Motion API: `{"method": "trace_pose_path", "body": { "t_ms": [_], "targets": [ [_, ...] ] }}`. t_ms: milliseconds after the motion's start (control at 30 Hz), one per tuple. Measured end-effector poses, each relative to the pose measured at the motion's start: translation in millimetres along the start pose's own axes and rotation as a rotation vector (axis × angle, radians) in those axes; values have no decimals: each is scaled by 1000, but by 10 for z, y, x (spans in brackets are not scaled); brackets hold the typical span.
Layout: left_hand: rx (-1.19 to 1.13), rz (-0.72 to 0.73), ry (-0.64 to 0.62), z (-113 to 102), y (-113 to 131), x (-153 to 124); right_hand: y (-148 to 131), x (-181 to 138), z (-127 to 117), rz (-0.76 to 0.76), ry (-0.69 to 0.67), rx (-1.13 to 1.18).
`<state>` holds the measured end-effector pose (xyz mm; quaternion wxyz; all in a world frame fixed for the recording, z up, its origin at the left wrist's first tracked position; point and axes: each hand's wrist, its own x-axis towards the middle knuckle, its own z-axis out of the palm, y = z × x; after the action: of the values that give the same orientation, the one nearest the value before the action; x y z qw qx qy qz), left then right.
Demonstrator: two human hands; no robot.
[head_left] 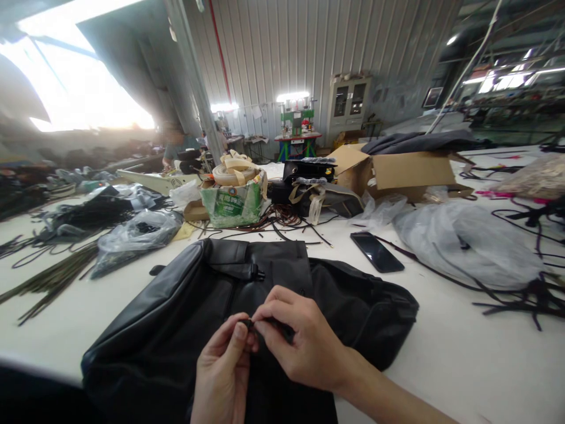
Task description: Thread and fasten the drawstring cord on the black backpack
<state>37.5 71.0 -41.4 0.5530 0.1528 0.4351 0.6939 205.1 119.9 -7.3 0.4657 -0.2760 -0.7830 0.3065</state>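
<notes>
A black backpack-like bag (176, 318) lies flat on the white table, with a black buckle (258, 273) on its front. Above the bag, my left hand (225, 365) is closed, pinching a small black piece (248, 323) between thumb and fingers. It may be a strap end or a fitting; its exact kind is too small to make out. From the right, my right hand (300, 335) is closed too, thumb and forefinger pinching at the same piece. The two hands' fingertips almost meet there. Parts of the bag are hidden beneath my hands.
A phone (377, 252) lies right of the bag. Behind stand a green bag with rolled webbing (232, 203) and a cardboard box (412, 171). Plastic bags (468, 244) and black cords are at right; cord bundles (53, 277) lie left. A person (174, 147) sits farther back.
</notes>
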Motion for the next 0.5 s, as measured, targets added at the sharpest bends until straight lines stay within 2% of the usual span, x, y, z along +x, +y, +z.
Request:
{"method": "trace_pose_path", "body": {
  "t_ms": [500],
  "targets": [
    [-13, -16, -18, -12, 16, -31, 11, 4, 45, 47, 3, 20]
  ]
}}
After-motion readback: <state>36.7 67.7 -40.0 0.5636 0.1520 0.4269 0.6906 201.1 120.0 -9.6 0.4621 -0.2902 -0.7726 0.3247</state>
